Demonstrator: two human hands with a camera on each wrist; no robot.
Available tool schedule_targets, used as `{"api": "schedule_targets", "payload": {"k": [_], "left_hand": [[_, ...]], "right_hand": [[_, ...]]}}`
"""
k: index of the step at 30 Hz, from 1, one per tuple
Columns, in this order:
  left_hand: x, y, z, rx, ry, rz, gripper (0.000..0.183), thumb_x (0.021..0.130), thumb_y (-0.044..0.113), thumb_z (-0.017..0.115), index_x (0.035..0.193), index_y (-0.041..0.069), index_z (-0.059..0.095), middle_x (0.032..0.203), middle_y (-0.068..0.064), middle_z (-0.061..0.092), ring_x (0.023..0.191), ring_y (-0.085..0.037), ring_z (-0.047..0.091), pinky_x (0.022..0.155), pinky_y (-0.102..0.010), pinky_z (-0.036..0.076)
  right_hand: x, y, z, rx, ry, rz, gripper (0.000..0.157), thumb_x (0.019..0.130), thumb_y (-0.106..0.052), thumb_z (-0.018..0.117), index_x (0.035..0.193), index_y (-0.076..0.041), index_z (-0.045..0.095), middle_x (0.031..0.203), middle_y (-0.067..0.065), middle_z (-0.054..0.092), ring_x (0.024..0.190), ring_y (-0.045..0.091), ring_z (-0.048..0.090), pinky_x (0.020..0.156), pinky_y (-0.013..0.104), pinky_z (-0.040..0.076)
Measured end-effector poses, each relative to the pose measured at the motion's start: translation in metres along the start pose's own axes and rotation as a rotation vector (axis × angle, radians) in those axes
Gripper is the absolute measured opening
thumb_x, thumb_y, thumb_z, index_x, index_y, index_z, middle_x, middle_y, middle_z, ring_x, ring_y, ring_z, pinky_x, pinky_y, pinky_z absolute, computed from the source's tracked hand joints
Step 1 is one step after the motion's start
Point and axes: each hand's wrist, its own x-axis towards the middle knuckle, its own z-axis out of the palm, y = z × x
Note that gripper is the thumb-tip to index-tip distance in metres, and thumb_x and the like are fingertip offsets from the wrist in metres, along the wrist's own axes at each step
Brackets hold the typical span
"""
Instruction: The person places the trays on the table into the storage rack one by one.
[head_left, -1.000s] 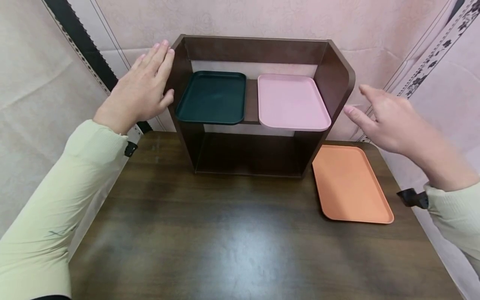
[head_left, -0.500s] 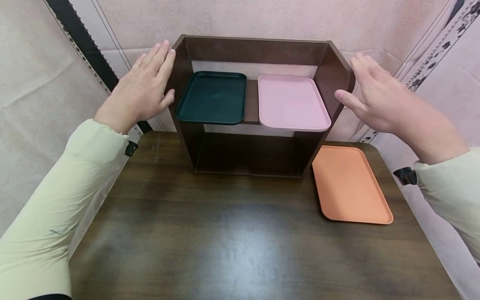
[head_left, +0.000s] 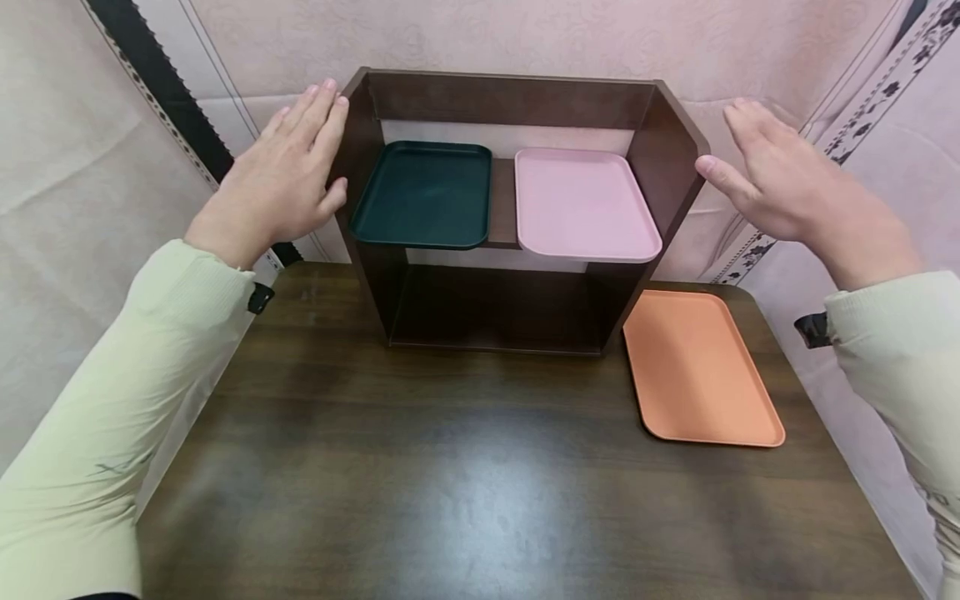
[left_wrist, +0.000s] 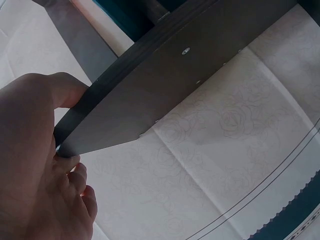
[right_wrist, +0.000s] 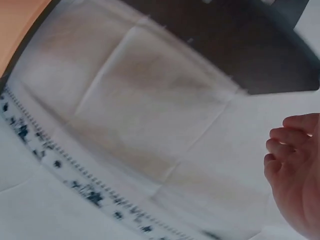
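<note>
My left hand [head_left: 273, 179] is at the left side panel of a dark brown two-tier shelf [head_left: 510, 100]. In the left wrist view, the panel's edge [left_wrist: 150, 47] passes between thumb and fingers, the thumb tip hidden behind it. On the upper tier lie a dark green tray [head_left: 427, 196] and, to its right, a pink tray [head_left: 585, 204] whose front reaches past the tier's edge. My right hand [head_left: 810, 187] holds nothing, raised beside the right panel with its fingers extended. The right wrist view shows a gap between these fingers [right_wrist: 285, 145] and the panel.
An orange tray [head_left: 701, 367] lies on the brown wooden table [head_left: 450, 467], at the right foot of the shelf. Pale patterned cloth [head_left: 525, 33] hangs behind and at both sides.
My right hand rose to the shelf's right panel, then drew back a little to the right. The left hand keeps its place, and the shelf and trays look unmoved.
</note>
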Motion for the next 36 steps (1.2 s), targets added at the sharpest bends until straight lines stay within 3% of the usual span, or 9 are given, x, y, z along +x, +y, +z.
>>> {"api": "schedule_targets", "payload": {"k": [10, 15, 20, 24, 25, 27, 30, 32, 36], "left_hand": [[-0.002, 0.000, -0.001, 0.012, 0.016, -0.009, 0.079, 0.109, 0.028, 0.040, 0.168, -0.002, -0.004, 0.178, -0.018, -0.012, 0.167, -0.039, -0.002, 0.136, -0.054, 0.003], [-0.004, -0.001, -0.001, 0.013, 0.018, -0.019, 0.079, 0.109, 0.028, 0.040, 0.168, -0.001, -0.004, 0.178, -0.017, -0.012, 0.167, -0.039, -0.002, 0.136, -0.054, 0.003], [-0.004, 0.000, -0.002, 0.014, 0.033, -0.017, 0.079, 0.109, 0.027, 0.041, 0.168, -0.001, -0.003, 0.178, -0.017, -0.010, 0.167, -0.039, -0.001, 0.136, -0.054, 0.004], [-0.004, 0.001, -0.003, 0.011, 0.038, -0.017, 0.079, 0.109, 0.028, 0.041, 0.168, -0.001, -0.002, 0.178, -0.016, -0.010, 0.167, -0.039, -0.001, 0.136, -0.054, 0.004], [-0.004, 0.001, -0.003, 0.011, 0.036, -0.018, 0.079, 0.109, 0.028, 0.041, 0.168, -0.001, -0.002, 0.178, -0.016, -0.010, 0.167, -0.039, -0.002, 0.136, -0.054, 0.004], [-0.005, 0.002, -0.004, 0.008, 0.033, -0.021, 0.078, 0.109, 0.028, 0.040, 0.168, -0.001, -0.003, 0.178, -0.016, -0.011, 0.167, -0.038, -0.002, 0.136, -0.054, 0.004], [-0.005, 0.003, -0.005, 0.005, 0.034, -0.021, 0.078, 0.109, 0.028, 0.040, 0.168, -0.001, -0.003, 0.178, -0.016, -0.011, 0.167, -0.038, -0.002, 0.136, -0.054, 0.004], [-0.006, 0.003, -0.005, 0.007, 0.039, -0.018, 0.078, 0.109, 0.027, 0.040, 0.168, -0.001, -0.002, 0.178, -0.017, -0.010, 0.167, -0.039, -0.002, 0.136, -0.054, 0.004], [-0.006, 0.005, -0.004, 0.015, 0.054, -0.013, 0.078, 0.109, 0.027, 0.040, 0.168, -0.001, -0.001, 0.178, -0.018, -0.008, 0.167, -0.039, 0.000, 0.136, -0.053, 0.004]], "right_hand": [[-0.025, 0.058, 0.022, 0.025, -0.091, 0.142, 0.082, 0.113, -0.049, 0.025, 0.166, 0.007, -0.001, 0.172, 0.035, -0.004, 0.160, 0.057, -0.001, 0.132, 0.067, 0.000], [-0.045, 0.091, 0.048, -0.005, -0.160, 0.207, 0.084, 0.113, -0.051, 0.025, 0.162, 0.016, 0.012, 0.163, 0.047, 0.018, 0.149, 0.068, 0.018, 0.124, 0.076, 0.015], [-0.074, 0.120, 0.079, -0.062, -0.305, 0.273, 0.088, 0.113, -0.053, 0.023, 0.152, 0.026, 0.027, 0.151, 0.053, 0.030, 0.141, 0.072, 0.026, 0.118, 0.079, 0.022], [-0.099, 0.135, 0.105, -0.074, -0.382, 0.265, 0.078, 0.113, -0.045, 0.034, 0.137, 0.028, 0.046, 0.139, 0.052, 0.047, 0.130, 0.072, 0.042, 0.110, 0.079, 0.037], [-0.105, 0.138, 0.111, -0.070, -0.385, 0.253, 0.073, 0.112, -0.043, 0.039, 0.130, 0.027, 0.053, 0.132, 0.050, 0.054, 0.124, 0.070, 0.050, 0.105, 0.077, 0.043], [-0.116, 0.143, 0.124, -0.050, -0.395, 0.231, 0.057, 0.109, -0.036, 0.050, 0.106, 0.019, 0.067, 0.100, 0.041, 0.069, 0.096, 0.057, 0.067, 0.090, 0.062, 0.056], [-0.132, 0.149, 0.140, -0.018, -0.421, 0.193, 0.038, 0.102, -0.027, 0.064, 0.076, 0.000, 0.069, 0.067, 0.009, 0.062, 0.064, 0.025, 0.059, 0.064, 0.037, 0.051], [-0.143, 0.152, 0.150, 0.011, -0.445, 0.194, 0.036, 0.098, -0.024, 0.069, 0.065, -0.010, 0.063, 0.061, -0.005, 0.050, 0.059, 0.012, 0.044, 0.057, 0.028, 0.038], [-0.162, 0.156, 0.162, 0.089, -0.523, 0.225, 0.032, 0.094, -0.021, 0.074, 0.065, -0.010, 0.066, 0.060, -0.006, 0.058, 0.058, 0.010, 0.048, 0.054, 0.026, 0.039]]}}
